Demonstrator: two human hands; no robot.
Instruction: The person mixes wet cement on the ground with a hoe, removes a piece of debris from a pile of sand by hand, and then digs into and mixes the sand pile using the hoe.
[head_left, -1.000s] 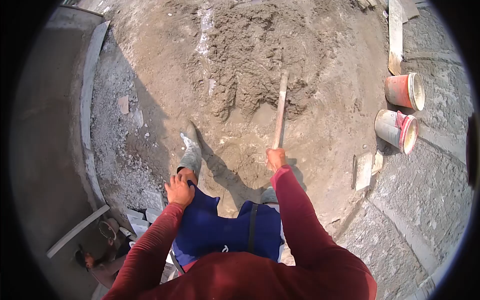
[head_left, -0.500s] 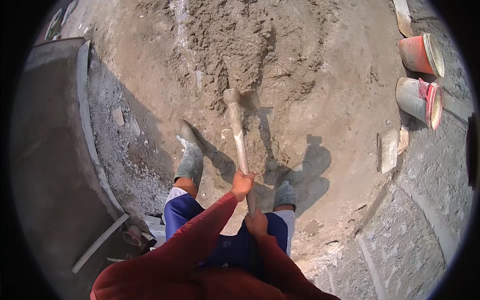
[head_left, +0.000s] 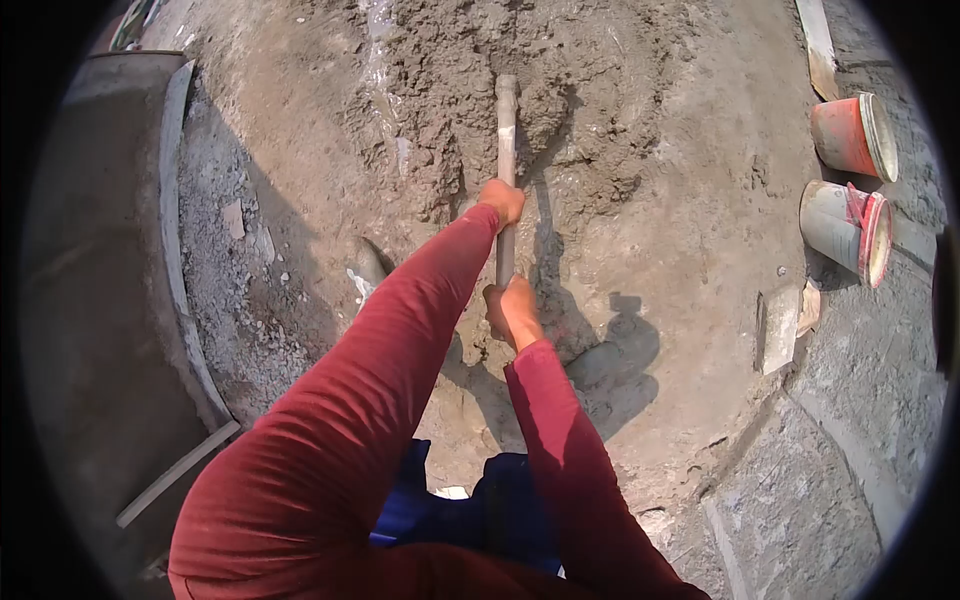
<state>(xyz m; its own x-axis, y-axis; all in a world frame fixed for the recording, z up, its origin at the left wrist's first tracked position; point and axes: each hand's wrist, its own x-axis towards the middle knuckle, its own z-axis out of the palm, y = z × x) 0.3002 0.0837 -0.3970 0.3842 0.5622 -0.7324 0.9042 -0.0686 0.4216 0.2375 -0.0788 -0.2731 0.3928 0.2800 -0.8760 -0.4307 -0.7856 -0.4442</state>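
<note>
Wrapped around the middle of a wooden handle (head_left: 507, 150) is my left hand (head_left: 503, 203). Lower on the same handle, nearer my body, my right hand (head_left: 515, 312) grips it. The handle points away from me, and its far end lies over a heap of wet grey mortar (head_left: 430, 100). The tool's blade cannot be made out against the heap. My boot (head_left: 370, 265) shows partly beside my left sleeve.
Two stained buckets (head_left: 845, 135) lie tipped at the right, near a board (head_left: 818, 45) and a flat slab (head_left: 778, 328). A long plank edge (head_left: 172, 220) borders gravel (head_left: 235, 320) at the left. A loose strip (head_left: 178, 472) lies lower left.
My left hand left my knee and took hold of the handle above my right hand. Since half a second ago, both hands and the handle have moved forward toward the mortar.
</note>
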